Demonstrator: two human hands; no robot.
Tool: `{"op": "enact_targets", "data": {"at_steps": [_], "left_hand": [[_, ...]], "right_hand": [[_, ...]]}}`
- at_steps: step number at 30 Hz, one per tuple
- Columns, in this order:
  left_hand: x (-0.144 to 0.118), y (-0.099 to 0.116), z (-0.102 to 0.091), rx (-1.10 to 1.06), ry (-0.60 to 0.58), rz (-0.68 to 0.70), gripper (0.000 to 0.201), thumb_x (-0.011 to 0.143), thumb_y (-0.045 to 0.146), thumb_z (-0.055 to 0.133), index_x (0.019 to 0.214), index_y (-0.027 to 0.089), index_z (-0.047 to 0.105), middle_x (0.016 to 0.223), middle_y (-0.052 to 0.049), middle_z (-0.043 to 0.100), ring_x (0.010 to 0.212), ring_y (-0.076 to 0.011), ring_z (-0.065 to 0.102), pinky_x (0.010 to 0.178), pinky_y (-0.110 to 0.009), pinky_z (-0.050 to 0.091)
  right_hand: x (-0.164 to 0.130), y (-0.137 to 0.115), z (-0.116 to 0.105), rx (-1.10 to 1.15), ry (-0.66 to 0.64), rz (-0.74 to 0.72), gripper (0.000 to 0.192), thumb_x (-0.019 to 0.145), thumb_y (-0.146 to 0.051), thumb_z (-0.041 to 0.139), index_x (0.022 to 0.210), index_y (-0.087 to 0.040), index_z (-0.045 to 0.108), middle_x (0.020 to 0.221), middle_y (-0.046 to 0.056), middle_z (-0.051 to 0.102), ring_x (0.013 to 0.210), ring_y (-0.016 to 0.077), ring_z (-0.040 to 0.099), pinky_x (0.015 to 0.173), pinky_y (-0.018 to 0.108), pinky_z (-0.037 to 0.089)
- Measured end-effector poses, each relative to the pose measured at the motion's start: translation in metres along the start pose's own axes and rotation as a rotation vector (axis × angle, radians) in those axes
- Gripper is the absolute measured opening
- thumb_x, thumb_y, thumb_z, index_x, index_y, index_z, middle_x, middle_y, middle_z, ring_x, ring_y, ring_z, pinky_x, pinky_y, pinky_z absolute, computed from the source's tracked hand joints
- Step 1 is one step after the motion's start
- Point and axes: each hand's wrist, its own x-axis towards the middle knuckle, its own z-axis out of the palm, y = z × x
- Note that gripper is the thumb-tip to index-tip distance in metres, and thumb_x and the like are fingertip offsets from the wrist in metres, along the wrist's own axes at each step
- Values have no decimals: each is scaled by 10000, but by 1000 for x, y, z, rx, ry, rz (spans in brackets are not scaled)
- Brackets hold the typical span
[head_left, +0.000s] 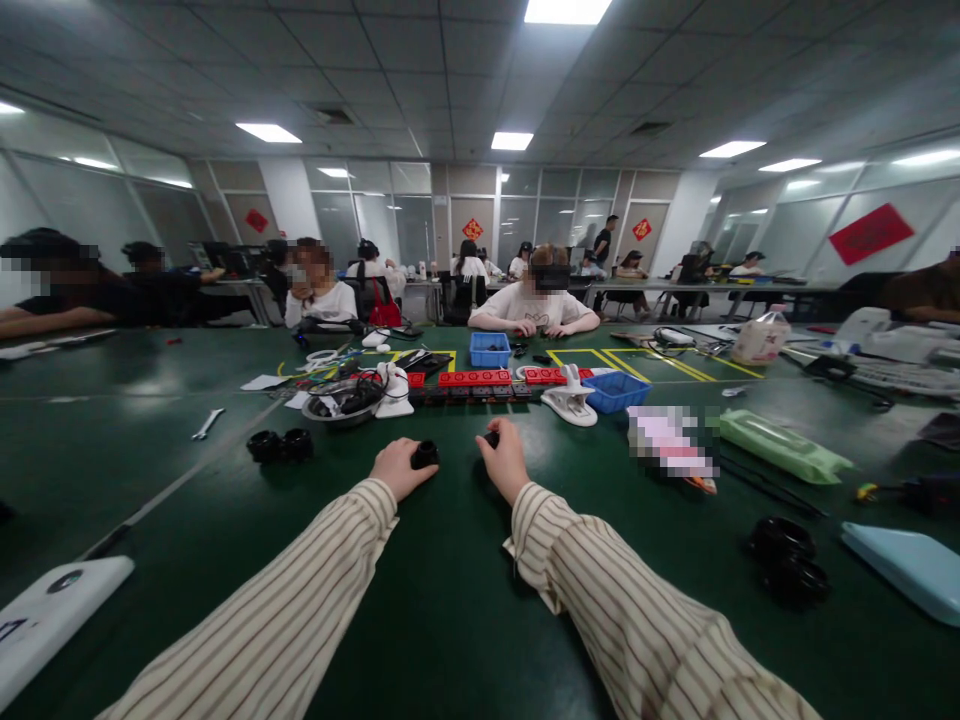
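My left hand (399, 467) rests on the green table (450, 600) and grips a small black round part (425, 455). My right hand (504, 462) lies a short way to its right, closed on another small black part (491, 438) that its fingers mostly hide. Both arms wear striped sleeves. Just beyond the hands runs a row of red and black blocks (480, 380). Two black rings (281, 445) lie to the left of my left hand.
A metal bowl with cables (343, 400), two blue bins (490, 349) (616, 391), a white clamp-like device (570, 402), a wrench (208, 423), a green pouch (784, 445) and black rings (787, 560) at right. A white device (52, 615) lies near left. Other people sit across the table.
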Motion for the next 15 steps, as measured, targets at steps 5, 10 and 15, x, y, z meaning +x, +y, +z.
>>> {"op": "enact_targets", "data": {"at_steps": [5, 10, 15], "left_hand": [[-27, -89, -28, -36, 38, -200, 586, 683, 530, 539, 1101, 120, 575, 1049, -124, 599, 977, -260, 551, 867, -341, 427], [-70, -160, -64, 93, 125, -511, 727, 635, 596, 531, 1127, 61, 557, 995, -163, 622, 888, -305, 589, 752, -379, 474], [-86, -195, -80, 90, 163, -543, 644, 658, 626, 475, 1002, 103, 627, 773, -139, 648, 758, -328, 618, 609, -401, 477]], "right_hand": [[4, 5, 3, -31, -91, 14, 169, 662, -136, 582, 629, -183, 422, 737, -6, 419, 726, 156, 456, 716, 282, 406], [3, 5, 0, -3, -135, -24, 191, 642, -103, 602, 798, -171, 515, 888, 29, 468, 857, 166, 488, 823, 298, 406], [1, 4, -3, -52, -217, -4, 315, 696, -125, 580, 1008, -142, 540, 1073, 90, 495, 1034, 187, 481, 952, 318, 351]]}}
